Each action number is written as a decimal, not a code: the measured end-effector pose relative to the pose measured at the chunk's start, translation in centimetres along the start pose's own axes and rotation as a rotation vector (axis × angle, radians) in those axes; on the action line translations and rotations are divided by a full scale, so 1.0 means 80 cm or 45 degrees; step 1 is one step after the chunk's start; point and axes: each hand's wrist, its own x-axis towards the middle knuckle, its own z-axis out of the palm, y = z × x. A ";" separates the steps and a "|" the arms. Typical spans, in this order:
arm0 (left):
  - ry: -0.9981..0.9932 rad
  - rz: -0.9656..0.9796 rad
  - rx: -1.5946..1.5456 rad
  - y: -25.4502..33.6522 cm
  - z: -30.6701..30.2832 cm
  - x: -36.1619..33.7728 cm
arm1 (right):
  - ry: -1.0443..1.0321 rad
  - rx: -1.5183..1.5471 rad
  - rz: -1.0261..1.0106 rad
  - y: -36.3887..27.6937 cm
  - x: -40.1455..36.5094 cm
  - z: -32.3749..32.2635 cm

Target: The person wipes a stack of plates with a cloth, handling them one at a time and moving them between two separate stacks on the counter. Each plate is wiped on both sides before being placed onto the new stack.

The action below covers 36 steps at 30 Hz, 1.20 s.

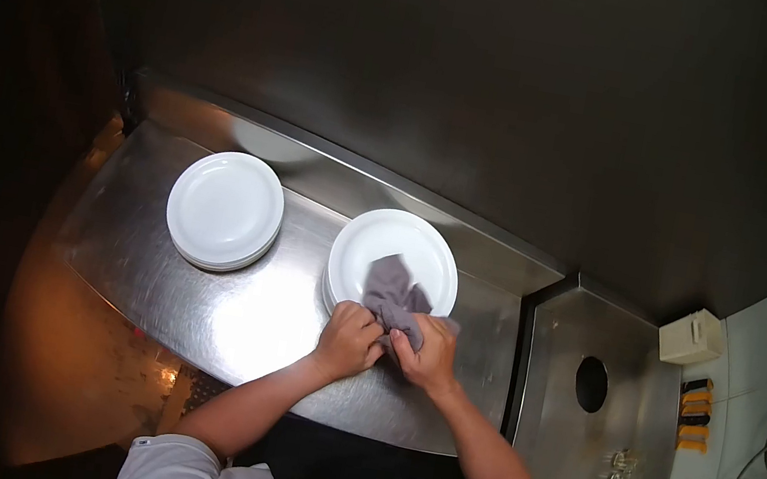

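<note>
A greyish-purple cloth is bunched over the near part of a white plate, the top one of a stack on the metal counter. My right hand is closed round the cloth at the plate's near right edge. Beside it, my left hand has its fingers curled at the near rim, closed on the cloth's lower edge; its fingertips are partly hidden. To the left stands another stack of white plates, apart from both hands.
The steel counter has a raised back ledge. On the right, past a dark gap, is a steel surface with a round dark hole and several glasses. Yellow-and-black objects and a white box line the tiled wall.
</note>
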 end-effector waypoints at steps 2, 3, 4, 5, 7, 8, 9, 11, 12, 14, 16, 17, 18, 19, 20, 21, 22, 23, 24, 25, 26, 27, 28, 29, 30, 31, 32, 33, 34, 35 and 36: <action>-0.018 -0.004 -0.026 -0.004 -0.002 -0.005 | 0.029 0.399 0.315 -0.002 0.004 -0.002; -0.041 -0.016 -0.066 -0.007 -0.001 -0.011 | 0.079 0.677 0.547 0.001 0.014 -0.006; -0.058 -0.023 -0.105 -0.012 0.000 -0.012 | 0.222 0.698 0.522 0.005 0.027 -0.013; 0.003 -0.145 0.036 -0.005 -0.008 -0.007 | 0.392 0.736 0.364 -0.017 0.051 -0.029; 0.124 -0.393 0.314 0.013 -0.030 0.004 | 0.476 0.455 0.314 -0.020 0.078 -0.050; -0.037 -0.641 0.216 -0.001 -0.022 -0.003 | 0.366 0.224 0.257 -0.011 0.088 -0.050; -0.092 -0.749 0.109 -0.006 -0.020 -0.004 | 0.252 -0.007 0.201 0.005 0.097 -0.044; -0.201 -0.973 -0.117 -0.012 -0.017 -0.004 | 0.031 -0.301 0.097 0.039 0.099 -0.014; -0.272 -0.992 -0.171 -0.014 -0.021 0.000 | -0.073 -0.363 0.044 0.058 0.096 0.008; -0.291 -0.997 -0.157 -0.022 -0.022 0.003 | -0.356 -0.416 0.080 0.061 0.105 0.022; -0.330 -1.025 -0.135 -0.019 -0.020 -0.004 | -0.369 -0.335 -0.007 0.055 0.107 0.047; -0.337 -1.020 -0.119 -0.022 -0.020 0.002 | -0.348 -0.320 -0.055 0.052 0.115 0.055; -0.329 -0.991 -0.124 -0.019 -0.022 0.004 | -0.375 -0.252 -0.104 0.044 0.122 0.061; -0.317 -0.995 -0.191 -0.024 -0.020 0.000 | -0.405 -0.176 -0.144 0.033 0.123 0.071; -0.319 -1.006 -0.192 -0.024 -0.019 0.001 | -0.434 -0.091 -0.182 0.018 0.121 0.080; -0.324 -1.022 -0.186 -0.024 -0.020 -0.001 | -0.463 0.005 -0.218 0.001 0.117 0.085; -0.233 -0.960 -0.075 -0.033 0.000 -0.021 | -0.494 0.091 -0.223 -0.017 0.110 0.083; -0.313 -0.859 0.000 -0.027 -0.012 -0.007 | -0.526 0.180 -0.230 -0.033 0.100 0.078; -0.232 -0.649 0.026 -0.041 0.002 -0.020 | -0.518 0.264 -0.228 -0.037 0.086 0.070; -0.144 -0.445 0.058 -0.058 0.018 -0.035 | -0.579 0.262 -0.207 -0.041 0.073 0.056; -0.149 -0.587 -0.185 -0.057 0.022 -0.044 | -0.646 0.270 -0.188 -0.043 0.058 0.037; -0.138 -0.725 -0.422 -0.055 0.023 -0.046 | -0.714 0.280 -0.182 -0.038 0.049 0.021; -0.342 -0.725 -0.031 -0.041 0.007 -0.037 | -0.750 0.251 -0.229 -0.025 0.041 0.004; -0.467 -0.799 0.098 -0.034 -0.001 -0.027 | -0.792 0.223 -0.275 -0.008 0.034 -0.014; -0.292 -0.877 -0.072 -0.026 -0.008 -0.017 | -0.798 0.149 -0.236 0.011 0.029 -0.028; -0.116 -0.942 -0.243 -0.019 -0.012 -0.013 | -0.800 0.072 -0.191 0.027 0.028 -0.040; -0.171 -0.933 -0.185 -0.018 -0.011 -0.015 | -0.788 -0.076 -0.172 0.036 0.034 -0.047; -0.230 -0.915 -0.126 -0.020 -0.008 -0.016 | -0.765 -0.226 -0.151 0.040 0.044 -0.051; -0.211 -0.899 -0.146 -0.021 -0.005 -0.019 | -0.808 -0.255 -0.083 0.042 0.055 -0.054; -0.172 -0.883 -0.150 -0.023 -0.001 -0.022 | -0.775 -0.268 -0.072 0.046 0.067 -0.048; -0.144 -0.866 -0.156 -0.023 0.003 -0.025 | -0.741 -0.278 -0.051 0.053 0.075 -0.039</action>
